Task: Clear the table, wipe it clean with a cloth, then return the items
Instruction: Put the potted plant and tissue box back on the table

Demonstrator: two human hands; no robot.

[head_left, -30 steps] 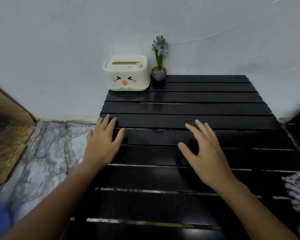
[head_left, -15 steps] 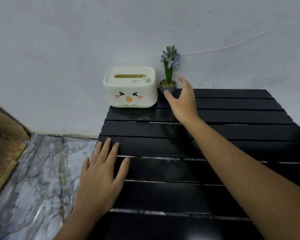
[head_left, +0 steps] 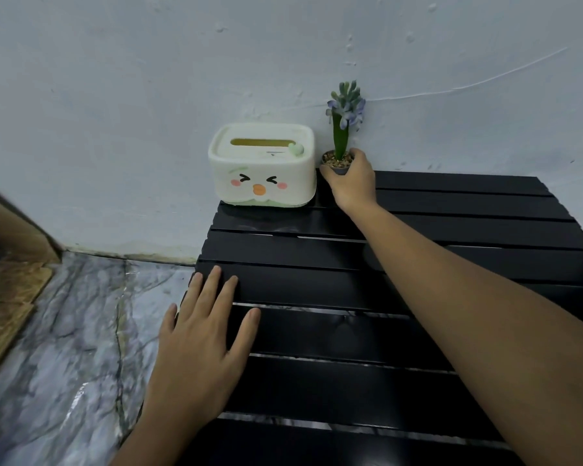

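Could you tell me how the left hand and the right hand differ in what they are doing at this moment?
The left hand lies flat and open on the table's near left edge; the right hand reaches far back and grips the small flower pot beside the tissue box. Both are bare.

I see a black slatted worktop against the wall — on its far left corner sits a cream tissue box, a small potted plant just beside it.
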